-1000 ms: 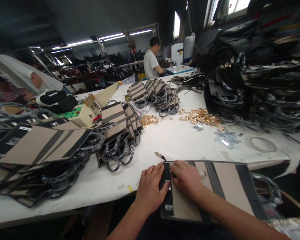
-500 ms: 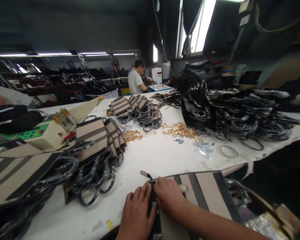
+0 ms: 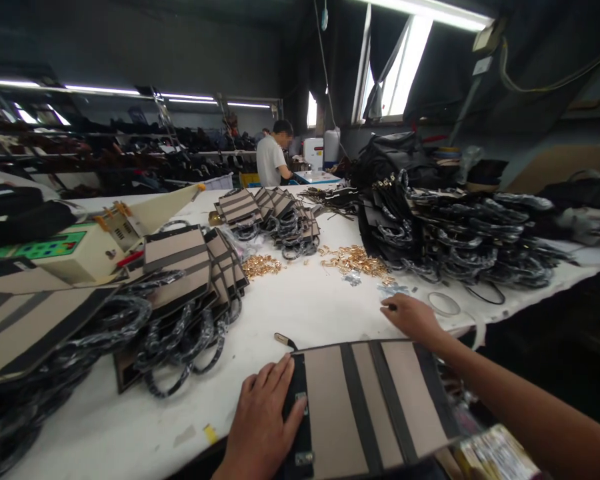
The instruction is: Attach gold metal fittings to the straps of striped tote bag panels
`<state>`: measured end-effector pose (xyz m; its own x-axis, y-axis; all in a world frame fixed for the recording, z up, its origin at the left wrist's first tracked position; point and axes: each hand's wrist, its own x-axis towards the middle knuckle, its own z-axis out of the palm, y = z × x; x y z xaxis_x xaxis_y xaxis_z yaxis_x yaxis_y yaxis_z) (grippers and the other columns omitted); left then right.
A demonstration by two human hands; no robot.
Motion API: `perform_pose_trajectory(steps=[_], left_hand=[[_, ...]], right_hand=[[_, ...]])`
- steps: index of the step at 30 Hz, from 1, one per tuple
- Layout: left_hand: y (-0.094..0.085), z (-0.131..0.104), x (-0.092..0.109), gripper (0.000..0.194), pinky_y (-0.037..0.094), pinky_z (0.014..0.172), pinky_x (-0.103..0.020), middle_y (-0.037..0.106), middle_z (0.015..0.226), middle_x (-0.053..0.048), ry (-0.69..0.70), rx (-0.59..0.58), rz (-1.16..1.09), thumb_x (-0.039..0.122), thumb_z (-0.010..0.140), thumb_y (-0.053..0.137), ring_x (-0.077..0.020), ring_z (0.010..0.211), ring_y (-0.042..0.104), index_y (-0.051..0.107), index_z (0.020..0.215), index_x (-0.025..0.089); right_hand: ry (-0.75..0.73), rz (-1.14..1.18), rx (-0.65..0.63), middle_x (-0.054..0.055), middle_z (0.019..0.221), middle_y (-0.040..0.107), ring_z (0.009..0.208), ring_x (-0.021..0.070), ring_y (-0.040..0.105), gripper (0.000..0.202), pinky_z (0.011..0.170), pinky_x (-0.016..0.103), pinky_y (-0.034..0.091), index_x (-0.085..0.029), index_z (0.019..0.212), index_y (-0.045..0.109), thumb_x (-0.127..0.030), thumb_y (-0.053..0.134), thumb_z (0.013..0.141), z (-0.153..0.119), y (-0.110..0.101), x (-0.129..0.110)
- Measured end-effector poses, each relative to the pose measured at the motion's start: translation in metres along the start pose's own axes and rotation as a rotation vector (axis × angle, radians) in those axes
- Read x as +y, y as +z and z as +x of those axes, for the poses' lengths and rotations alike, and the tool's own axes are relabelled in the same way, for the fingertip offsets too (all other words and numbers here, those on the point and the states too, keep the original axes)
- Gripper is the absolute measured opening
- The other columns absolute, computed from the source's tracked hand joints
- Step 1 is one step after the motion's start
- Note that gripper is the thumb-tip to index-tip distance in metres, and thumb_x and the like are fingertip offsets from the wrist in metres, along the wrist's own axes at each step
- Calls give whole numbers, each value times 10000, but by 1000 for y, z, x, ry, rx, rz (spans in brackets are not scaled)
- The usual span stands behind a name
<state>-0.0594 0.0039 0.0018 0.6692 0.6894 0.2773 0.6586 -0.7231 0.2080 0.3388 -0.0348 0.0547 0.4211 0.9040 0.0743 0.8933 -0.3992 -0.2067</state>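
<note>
Your right hand (image 3: 411, 316) is moving off the rectangular striped beige-and-grey panel (image 3: 330, 407) to beyond its far edge, near thin silver pieces (image 3: 393, 289), clutching something dark (image 3: 393, 307). Your flat left hand (image 3: 264, 415) is resting on the panel, where two silver metal fittings (image 3: 304, 459) are already sitting; remaining work is unclear.

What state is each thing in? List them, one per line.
Striped panel, lying stripes up
Left hand, spread on the striped panel
Right hand, closed around a small dark item
Gold pieces, loose in heaps
Looped handles, wrapped in shiny plastic
Ceiling lights, lit
Keypad machine, on or off unclear
</note>
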Motion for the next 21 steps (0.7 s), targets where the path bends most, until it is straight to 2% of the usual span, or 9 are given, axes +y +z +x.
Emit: perform_pose_trajectory(steps=[3,6,11,17,19,21], left_hand=[[-2,1,-1,575,456,1103,-499,592,1560,-54,-43,-15,-82,425,968,646,-326,1356,578,590,1517,263],[-5,1,0,590,457,1109,-512,604,1547,-52,-87,-38,-141,405,944,672,-334,1362,572,596,1512,265],[-13,1,9,607,438,1125,-530,597,1553,-54,-135,-57,-212,393,924,698,-345,1371,554,600,1508,264],[-18,0,14,624,414,1135,-542,588,1560,-55,-173,-73,-287,386,905,723,-355,1383,536,603,1507,275],[-18,-1,15,629,411,1131,-546,594,1554,-56,-185,-66,-310,386,898,729,-359,1378,538,605,1505,277],[-18,-1,16,628,406,1129,-547,603,1545,-54,-193,-56,-328,379,894,731,-358,1375,539,608,1501,280]], right_hand=[[124,-26,-21,151,1228,770,1084,332,724,391,865,389,509,-202,1203,816,-381,548,982,22,9,49],[162,-21,-52,127,1200,783,1062,319,728,371,847,372,499,-255,1166,838,-415,569,968,32,25,69],[173,-14,-64,136,1193,785,1036,338,714,355,816,392,473,-258,1132,845,-427,592,950,34,37,75],[169,14,-48,237,1035,788,870,359,712,302,705,446,427,-186,1087,839,-367,638,952,33,25,80],[135,77,22,244,1029,788,846,349,705,275,713,454,429,-175,1079,831,-344,665,941,30,18,74],[52,178,47,217,1038,793,848,320,706,270,741,437,449,-178,1081,827,-347,682,928,24,8,54]])
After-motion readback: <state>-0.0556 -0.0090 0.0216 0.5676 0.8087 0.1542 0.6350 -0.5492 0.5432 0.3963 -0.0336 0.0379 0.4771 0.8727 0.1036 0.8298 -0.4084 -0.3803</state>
